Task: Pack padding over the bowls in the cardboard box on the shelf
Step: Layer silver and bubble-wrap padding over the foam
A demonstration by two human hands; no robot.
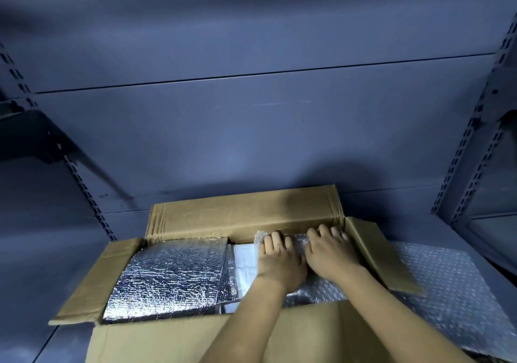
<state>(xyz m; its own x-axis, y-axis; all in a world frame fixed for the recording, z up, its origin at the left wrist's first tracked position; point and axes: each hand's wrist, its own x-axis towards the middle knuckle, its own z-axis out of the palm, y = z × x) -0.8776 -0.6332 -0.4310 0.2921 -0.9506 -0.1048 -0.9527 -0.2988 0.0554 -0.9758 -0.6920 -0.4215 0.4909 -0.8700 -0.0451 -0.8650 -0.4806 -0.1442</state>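
An open cardboard box (243,211) stands on the shelf with its flaps spread. A silver foil padding sheet (170,276) covers its left part, and a white layer (244,262) shows in the middle. In the right part lies a bubble-wrap sheet (300,243). My left hand (279,262) and my right hand (330,253) press flat on it side by side, fingers pointing at the back wall. No bowls are visible; the padding hides what lies below.
Another bubble-wrap sheet (458,292) lies on the grey shelf (56,264) to the right of the box, partly under the right flap (383,256). Slotted metal uprights (458,166) stand at both sides. The back panel (251,138) rises behind the box.
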